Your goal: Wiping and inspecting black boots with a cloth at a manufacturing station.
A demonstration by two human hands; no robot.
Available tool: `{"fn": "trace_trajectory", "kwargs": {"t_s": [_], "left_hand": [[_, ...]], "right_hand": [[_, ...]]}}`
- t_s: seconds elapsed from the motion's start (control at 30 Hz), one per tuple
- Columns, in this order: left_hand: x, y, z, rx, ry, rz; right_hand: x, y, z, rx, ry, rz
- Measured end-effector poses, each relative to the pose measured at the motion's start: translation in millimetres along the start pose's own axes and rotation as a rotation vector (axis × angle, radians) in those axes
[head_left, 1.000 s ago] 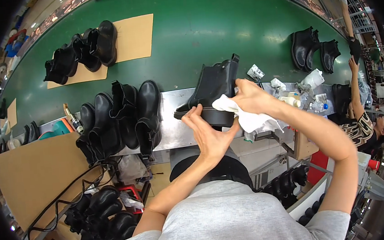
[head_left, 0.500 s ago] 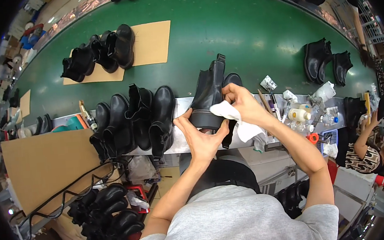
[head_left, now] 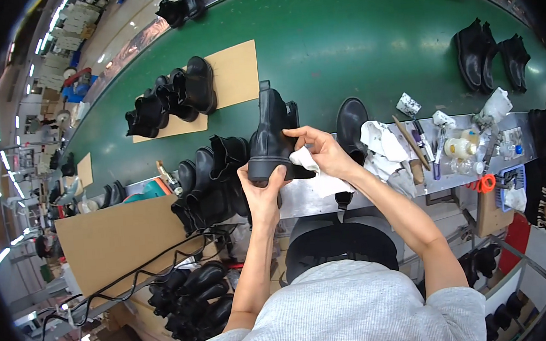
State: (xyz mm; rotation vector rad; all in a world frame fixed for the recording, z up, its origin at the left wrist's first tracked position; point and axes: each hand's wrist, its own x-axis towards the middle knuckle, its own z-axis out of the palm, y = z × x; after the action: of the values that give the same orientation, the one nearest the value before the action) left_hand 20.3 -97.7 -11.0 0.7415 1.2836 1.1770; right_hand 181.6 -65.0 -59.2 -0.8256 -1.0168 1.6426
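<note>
A black ankle boot (head_left: 271,132) is held up over the near edge of the bench, heel toward me and pull tab pointing away. My left hand (head_left: 262,194) grips it from below around the thick sole, thumb on the heel. At the boot's right side my right hand (head_left: 328,156) pinches a white cloth (head_left: 330,184), which hangs down from the fingers. The fingertips touch the boot's side. Another black boot (head_left: 351,126) stands just right of my right hand, partly hidden by it.
More black boots (head_left: 206,204) stand to the left, beside a cardboard sheet (head_left: 124,240). A second white cloth (head_left: 383,146), brushes, bottles (head_left: 460,149) and orange-handled scissors (head_left: 484,183) lie to the right. Farther off, boots (head_left: 199,83) rest on cardboard on the green table (head_left: 321,51).
The boot has turned in my hands, its heel and side now facing me, and it has moved left, away from the standing boot. The cloth stays in my right hand. The view has shifted.
</note>
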Motion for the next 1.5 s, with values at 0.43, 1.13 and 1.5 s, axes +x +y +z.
{"fn": "trace_trajectory", "kwargs": {"t_s": [0.43, 1.13, 1.5], "left_hand": [[12.2, 9.4, -29.3, -0.223, 0.048, -0.027], [0.9, -51.6, -4.7, -0.431, -0.096, 0.042], [-48.5, -88.2, -20.0, 0.674, -0.438, 0.144]], "right_hand": [[-9.9, -29.8, -1.6, -0.748, 0.263, -0.053], [-89.2, -12.2, -53.0, -0.869, 0.438, 0.163], [-90.1, -17.6, -63.8, -1.011, 0.356, 0.104]]}}
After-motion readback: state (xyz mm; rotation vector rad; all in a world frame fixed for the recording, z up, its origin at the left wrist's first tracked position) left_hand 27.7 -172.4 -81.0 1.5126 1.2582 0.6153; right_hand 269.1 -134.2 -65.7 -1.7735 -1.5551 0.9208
